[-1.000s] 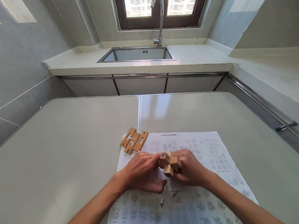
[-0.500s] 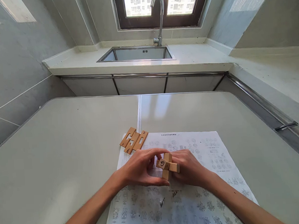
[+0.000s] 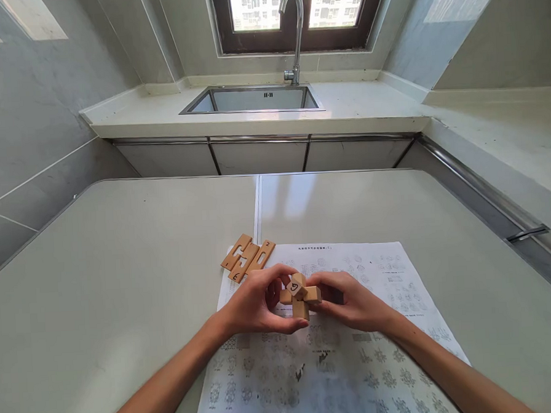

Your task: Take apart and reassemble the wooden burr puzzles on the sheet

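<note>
The wooden block puzzle (image 3: pixel 300 296) has just come into a two-handed hold. Its weight, I'd judge, now rests at least partly with the left hand (image 3: pixel 257 300), whose fingers grip it between thumb at the near end and fingertips at the far end. The right hand (image 3: pixel 354 298) has its fingers bent round the block that juts to the right, thumb and forefinger seeming to pinch it. With both sides held, the puzzle looks steadier for turning or working a block; whether any block is loose, I can't tell.

Half a second ago it sat further right, against the right hand; now it has shifted left and slightly toward the worktop's far edge, its marked end turned, with more space showing inside the right hand.

It is over the printed sheet (image 3: pixel 358 375), nearer the sheet's far edge than its near one; I can't tell if it touches. The three flat wooden pieces (image 3: pixel 250 251) lie unmoved across the sheet's far left corner on the worktop (image 3: pixel 122 270).
</note>
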The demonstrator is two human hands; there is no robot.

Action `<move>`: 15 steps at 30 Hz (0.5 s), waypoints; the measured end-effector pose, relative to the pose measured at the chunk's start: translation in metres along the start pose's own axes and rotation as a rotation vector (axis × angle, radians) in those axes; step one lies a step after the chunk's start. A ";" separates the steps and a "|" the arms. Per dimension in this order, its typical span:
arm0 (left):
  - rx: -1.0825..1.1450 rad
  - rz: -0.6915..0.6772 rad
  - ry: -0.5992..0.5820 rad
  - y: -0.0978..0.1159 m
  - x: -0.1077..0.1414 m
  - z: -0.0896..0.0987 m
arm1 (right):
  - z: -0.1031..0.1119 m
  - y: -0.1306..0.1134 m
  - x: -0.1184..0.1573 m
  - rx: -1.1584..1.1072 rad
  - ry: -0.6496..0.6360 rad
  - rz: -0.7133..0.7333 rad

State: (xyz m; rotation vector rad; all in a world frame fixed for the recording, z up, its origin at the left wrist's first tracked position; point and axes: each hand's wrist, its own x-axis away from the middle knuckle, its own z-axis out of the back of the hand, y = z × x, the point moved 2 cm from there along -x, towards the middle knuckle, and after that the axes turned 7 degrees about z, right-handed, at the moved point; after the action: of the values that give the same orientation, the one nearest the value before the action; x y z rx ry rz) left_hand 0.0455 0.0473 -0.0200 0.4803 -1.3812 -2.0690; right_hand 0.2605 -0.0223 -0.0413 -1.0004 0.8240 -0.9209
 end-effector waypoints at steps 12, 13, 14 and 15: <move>-0.141 -0.066 0.113 -0.004 0.004 -0.006 | -0.007 0.010 0.002 -0.070 0.150 -0.058; -0.152 -0.062 0.113 -0.003 0.004 -0.006 | -0.007 0.011 0.002 -0.073 0.153 -0.065; -0.163 -0.059 0.113 -0.002 0.004 -0.007 | -0.007 0.011 0.003 -0.078 0.154 -0.075; -0.174 -0.055 0.113 -0.001 0.004 -0.007 | -0.007 0.011 0.003 -0.084 0.154 -0.087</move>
State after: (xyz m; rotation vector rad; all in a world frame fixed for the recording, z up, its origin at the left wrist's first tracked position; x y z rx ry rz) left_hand 0.0461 0.0402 -0.0237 0.5575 -1.1238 -2.1482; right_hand 0.2580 -0.0248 -0.0549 -1.0543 0.9612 -1.0552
